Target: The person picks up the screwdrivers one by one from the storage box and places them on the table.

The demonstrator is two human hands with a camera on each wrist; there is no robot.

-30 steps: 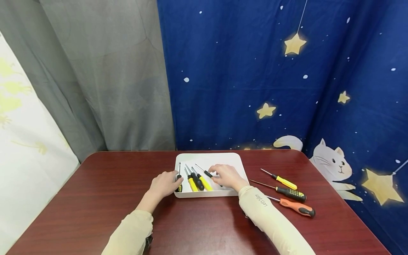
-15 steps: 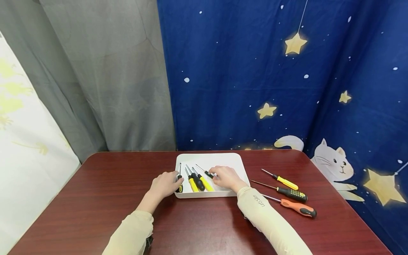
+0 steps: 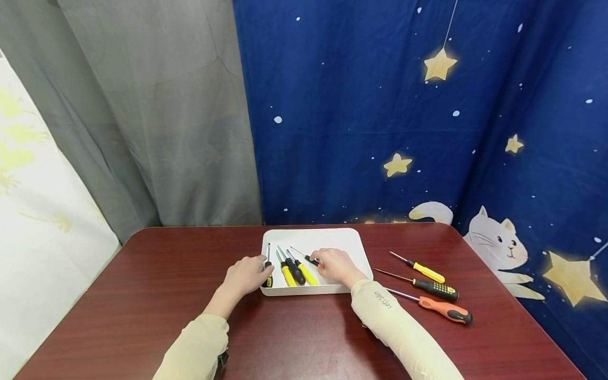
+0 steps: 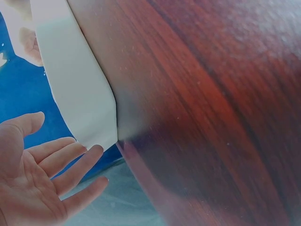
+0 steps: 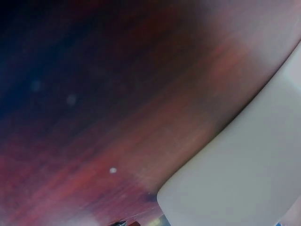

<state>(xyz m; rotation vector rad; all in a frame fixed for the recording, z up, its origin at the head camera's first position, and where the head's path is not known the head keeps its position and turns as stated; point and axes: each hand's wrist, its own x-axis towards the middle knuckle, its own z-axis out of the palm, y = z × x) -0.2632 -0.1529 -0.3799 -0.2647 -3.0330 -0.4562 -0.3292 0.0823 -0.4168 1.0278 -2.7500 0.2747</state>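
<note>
A white tray (image 3: 336, 240) holds several screwdrivers. My left hand (image 3: 244, 275) is at its left rim, the thumb over the edge near a black-and-yellow screwdriver (image 3: 268, 266). In the left wrist view the fingers (image 4: 77, 172) are spread and nearly straight by the tray's outer wall (image 4: 77, 70). Inside the tray, my right hand (image 3: 334, 265) pinches a slim screwdriver (image 3: 311, 260) with a dark handle, a reddish part showing by the fingers; the rest of that handle is hidden. Left of it lie a yellow screwdriver (image 3: 309, 275), a black-handled one (image 3: 296, 273) and another yellow one (image 3: 287, 275).
On the dark red table (image 3: 190, 274), right of the tray, lie a yellow screwdriver (image 3: 427, 272), a black one with yellow dots (image 3: 434, 288) and an orange one (image 3: 442, 309). Curtains (image 3: 351, 132) hang behind. The right wrist view shows tabletop and tray wall (image 5: 235, 179).
My right hand has shifted slightly down and left inside the tray, and the slim screwdriver's shaft has turned a little with it. The left hand has stayed at the rim.
</note>
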